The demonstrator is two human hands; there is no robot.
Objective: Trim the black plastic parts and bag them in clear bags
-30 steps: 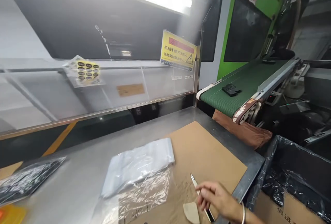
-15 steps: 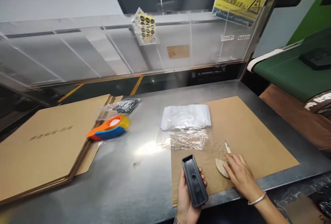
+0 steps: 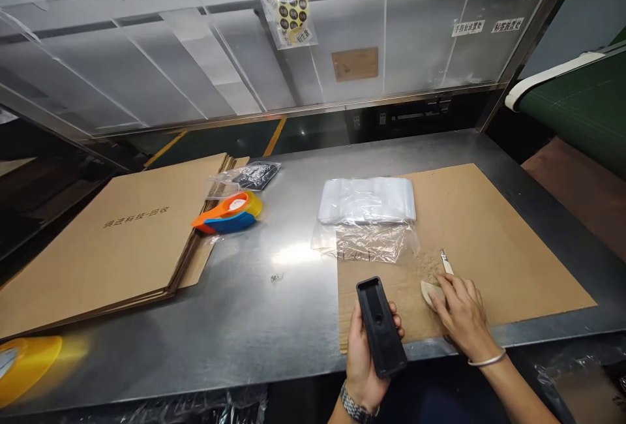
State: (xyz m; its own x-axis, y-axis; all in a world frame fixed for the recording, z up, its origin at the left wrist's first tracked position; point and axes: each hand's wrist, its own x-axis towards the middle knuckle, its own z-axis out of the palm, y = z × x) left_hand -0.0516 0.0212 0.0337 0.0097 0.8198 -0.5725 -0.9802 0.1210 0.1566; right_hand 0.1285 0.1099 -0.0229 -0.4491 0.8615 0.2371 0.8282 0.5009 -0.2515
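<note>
My left hand [image 3: 364, 359] is wrapped around a long black plastic case [image 3: 381, 326], its hollow side facing up, with a small round hole inside. The case is held tilted over the cardboard's front edge. My right hand [image 3: 464, 313] lies low over the cardboard, fingers stretched forward and thumb apart from them. Its thumb touches a curved beige pad [image 3: 431, 295], partly hidden by the hand. Just beyond the fingertips, a white-handled knife [image 3: 446, 263] with a small metal tip points away; the fingers cover its rear end. Brown dust [image 3: 426, 266] is scattered beside it.
A cardboard sheet [image 3: 513, 241] covers the metal table's [image 3: 235, 326] right part. Clear plastic bags [image 3: 366, 202] lie behind my hands. To the left are stacked flat cartons [image 3: 132, 241], an orange-blue tape dispenser [image 3: 229, 213] and a yellow tape roll [image 3: 34, 368]. A clear panel [image 3: 235, 78] stands behind.
The view has tilted down and turned left, so the yellow tape roll shows more. Both hands stay nearly where they were, the left still holding the black case.
</note>
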